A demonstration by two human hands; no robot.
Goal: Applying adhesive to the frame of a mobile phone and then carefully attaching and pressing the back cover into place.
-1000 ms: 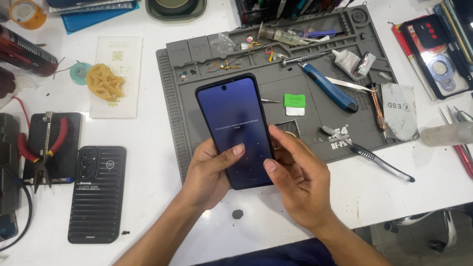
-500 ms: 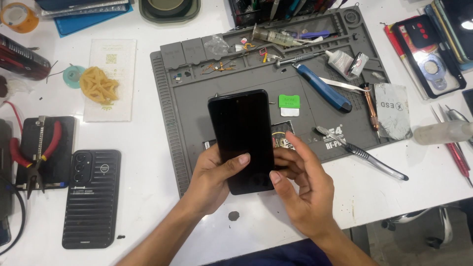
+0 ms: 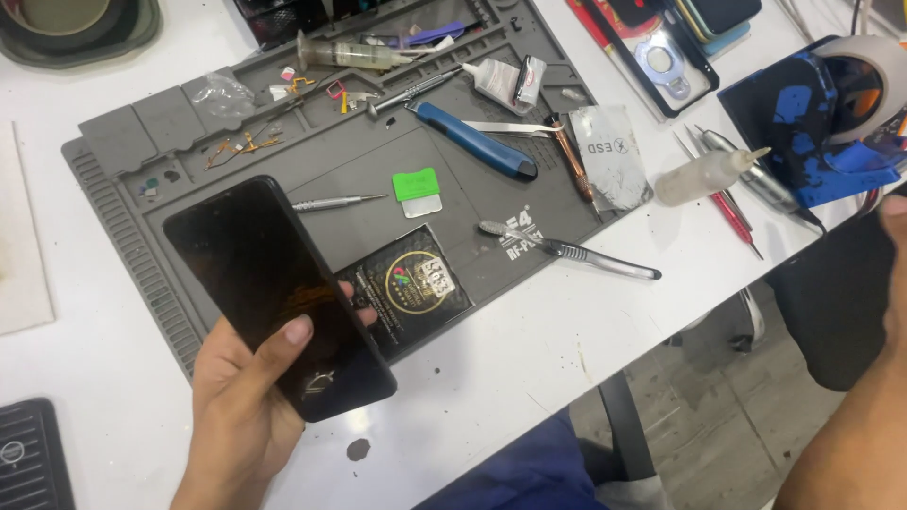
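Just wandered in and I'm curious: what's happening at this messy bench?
A person's left hand holds a black smartphone with a dark screen, thumb across its glass, above the edge of a grey silicone repair mat. The right hand is off at the far right edge, holding nothing that shows. On the mat lie a black square packet with a gold emblem, a blue-handled knife, a metal scalpel-like tool and a green-handled scraper.
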